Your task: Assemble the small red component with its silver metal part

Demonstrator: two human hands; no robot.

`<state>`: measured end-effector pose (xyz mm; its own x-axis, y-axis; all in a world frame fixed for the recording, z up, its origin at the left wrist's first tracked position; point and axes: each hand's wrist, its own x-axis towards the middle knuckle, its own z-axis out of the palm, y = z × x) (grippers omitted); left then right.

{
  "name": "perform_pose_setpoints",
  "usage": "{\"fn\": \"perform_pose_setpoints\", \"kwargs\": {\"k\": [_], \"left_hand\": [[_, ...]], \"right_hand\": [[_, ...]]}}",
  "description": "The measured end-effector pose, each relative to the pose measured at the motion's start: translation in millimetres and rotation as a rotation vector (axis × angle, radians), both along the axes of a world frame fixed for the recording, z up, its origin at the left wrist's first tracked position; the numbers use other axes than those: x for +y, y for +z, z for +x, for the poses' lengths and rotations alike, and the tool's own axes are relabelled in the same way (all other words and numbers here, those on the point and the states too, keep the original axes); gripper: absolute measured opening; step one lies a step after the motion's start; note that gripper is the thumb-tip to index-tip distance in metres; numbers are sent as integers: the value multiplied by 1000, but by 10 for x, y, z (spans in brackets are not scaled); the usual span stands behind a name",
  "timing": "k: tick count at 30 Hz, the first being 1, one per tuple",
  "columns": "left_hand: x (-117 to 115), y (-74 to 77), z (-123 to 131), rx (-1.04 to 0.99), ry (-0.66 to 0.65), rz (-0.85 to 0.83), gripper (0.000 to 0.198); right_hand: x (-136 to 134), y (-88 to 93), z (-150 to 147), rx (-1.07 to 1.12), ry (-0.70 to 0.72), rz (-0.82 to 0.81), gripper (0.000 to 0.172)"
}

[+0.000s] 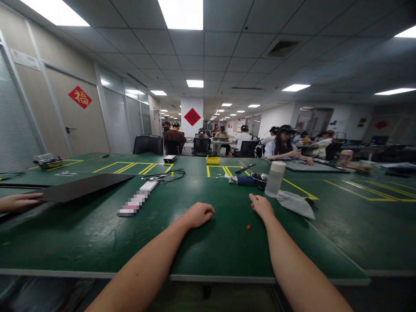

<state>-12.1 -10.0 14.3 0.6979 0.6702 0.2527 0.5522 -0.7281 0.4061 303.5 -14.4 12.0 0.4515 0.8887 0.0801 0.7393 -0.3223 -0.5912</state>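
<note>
Loosely curled, the left hand (199,214) was over the green table (224,255), nearer than the bottle (275,180) and well to its left; the right hand (262,206), also curled, was just on the bottle's near side. Whether either held anything, I could not tell. A red bit (248,227) lay nearer than the bottle, slightly left. Just right of the bottle was a grey bag (295,204). Far to its left, another person's hand (22,202) touched a dark board (87,188). Just beyond its left side was a bowl (260,178); farther left and back, a yellow box (212,160).
</note>
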Motion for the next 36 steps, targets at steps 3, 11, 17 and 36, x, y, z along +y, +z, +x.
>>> {"fn": "perform_pose_setpoints", "kwargs": {"k": [3,11,17,36], "left_hand": [[11,-10,-2,-6,9,-1,25],[-10,16,-17,-8,10,-19,25],[-10,17,-35,-26,13,-22,26],[-14,27,3,23,6,-16,27]], "right_hand": [[-43,37,-58,-18,239,-42,53],[-373,36,-33,-12,658,-197,74],[-290,-97,407,-96,422,-67,37],[-96,-191,-231,-250,329,-28,48]]}}
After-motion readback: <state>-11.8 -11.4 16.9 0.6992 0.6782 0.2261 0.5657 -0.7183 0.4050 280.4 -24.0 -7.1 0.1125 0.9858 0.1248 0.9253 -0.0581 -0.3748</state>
